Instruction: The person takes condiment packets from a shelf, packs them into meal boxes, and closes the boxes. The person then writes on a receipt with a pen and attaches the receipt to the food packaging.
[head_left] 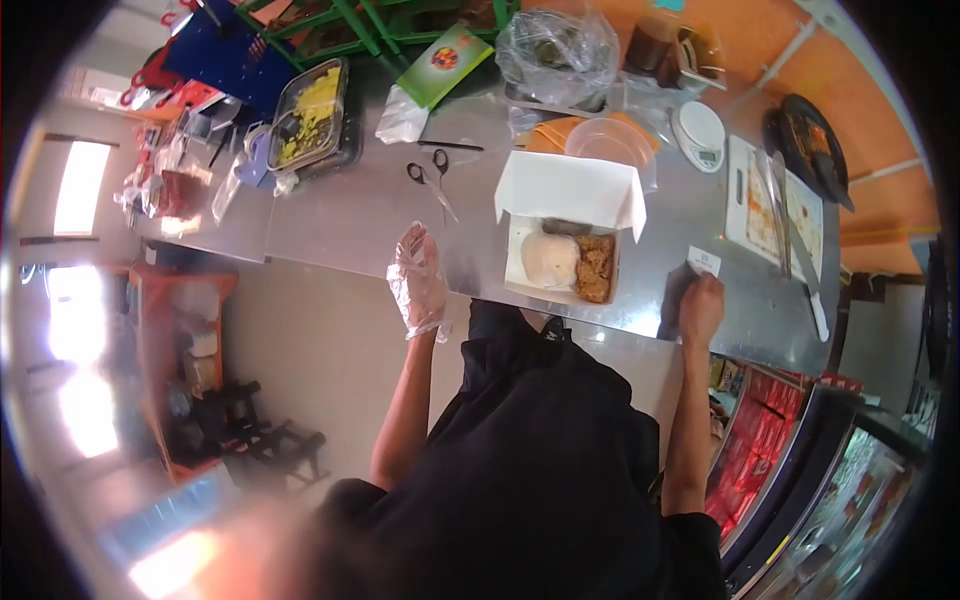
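My right hand (702, 310), bare, pinches a small white printed paper slip (704, 261) over the table's front edge. My left hand (418, 285) wears a clear plastic glove and is held at the table edge with its fingers pointing up, nothing visible in it. Between the hands stands a white food box (513, 252) with its lid (570, 190) raised. Inside it a pale round mound of rice (549, 260) lies beside a brown piece of fried chicken (596, 268). Black scissors (432, 178) rest on the table beyond my left hand.
At right lie a white cutting board (752, 205), a knife (808, 270) and a white scale (698, 135). A clear tray of yellow food (308, 115), a green packet (445, 67), a plastic bag (558, 50) and a clear bowl (610, 143) line the back.
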